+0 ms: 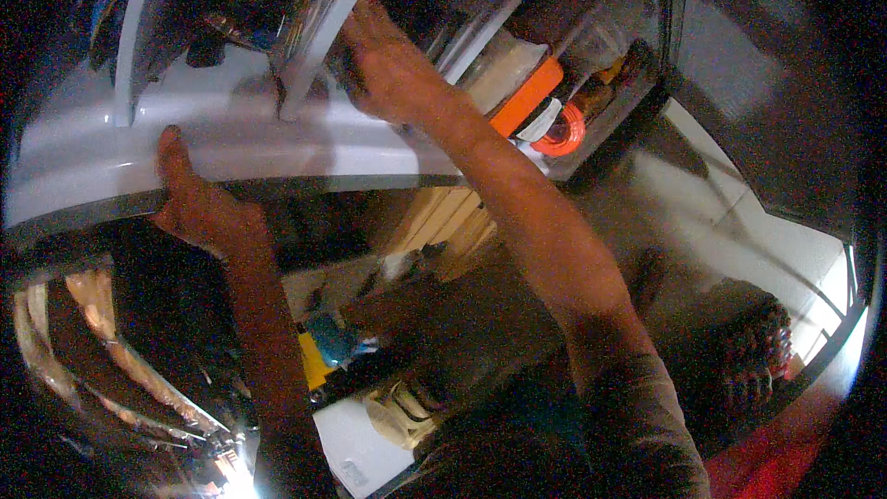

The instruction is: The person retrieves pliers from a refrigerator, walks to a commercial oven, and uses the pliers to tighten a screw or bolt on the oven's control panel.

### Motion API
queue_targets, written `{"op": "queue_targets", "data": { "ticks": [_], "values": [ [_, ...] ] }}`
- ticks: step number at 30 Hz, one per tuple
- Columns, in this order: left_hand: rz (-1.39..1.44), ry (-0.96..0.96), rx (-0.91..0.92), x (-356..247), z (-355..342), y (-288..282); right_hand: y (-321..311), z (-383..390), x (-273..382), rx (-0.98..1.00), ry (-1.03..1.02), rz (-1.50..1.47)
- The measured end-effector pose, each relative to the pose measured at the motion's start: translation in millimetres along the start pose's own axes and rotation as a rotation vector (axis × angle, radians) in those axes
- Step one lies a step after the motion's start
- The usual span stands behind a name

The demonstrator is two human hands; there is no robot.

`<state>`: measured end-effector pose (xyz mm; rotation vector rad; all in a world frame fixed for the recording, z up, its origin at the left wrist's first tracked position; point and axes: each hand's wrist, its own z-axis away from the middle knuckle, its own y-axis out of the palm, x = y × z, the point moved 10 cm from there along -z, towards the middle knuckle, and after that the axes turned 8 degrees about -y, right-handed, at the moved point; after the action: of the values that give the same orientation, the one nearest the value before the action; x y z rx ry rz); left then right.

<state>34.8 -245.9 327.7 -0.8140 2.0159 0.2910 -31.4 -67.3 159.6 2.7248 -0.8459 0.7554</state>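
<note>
A white drawer or shelf front with upright dividers curves across the upper part of the head view. At its lower edge is my left hand, the thumb up against the white face and the fingers bent under, partly hidden, gripping that edge. Between two dividers, my right hand reaches into a dark compartment. Its fingers are lost in shadow, so whether they hold anything is hidden. Small dark items lie in the compartment to the left.
Right of my right hand, a compartment holds an orange-edged box and a round orange-red item. Below are light wooden slats, a yellow object and a white box. A bright light glares at lower left.
</note>
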Motion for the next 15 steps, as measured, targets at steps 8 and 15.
{"op": "queue_targets", "data": {
  "ticks": [8, 15],
  "values": [
    [0.076, 0.023, 0.042, 0.0, -2.6, 8.2, -6.0, 15.4, -1.9, 0.101, 0.121, 0.136],
    [0.032, 0.141, 0.199, -12.0, -1.7, 12.3, -14.9, 21.6, 1.5, -0.009, 0.168, 0.023]
  ]
}}
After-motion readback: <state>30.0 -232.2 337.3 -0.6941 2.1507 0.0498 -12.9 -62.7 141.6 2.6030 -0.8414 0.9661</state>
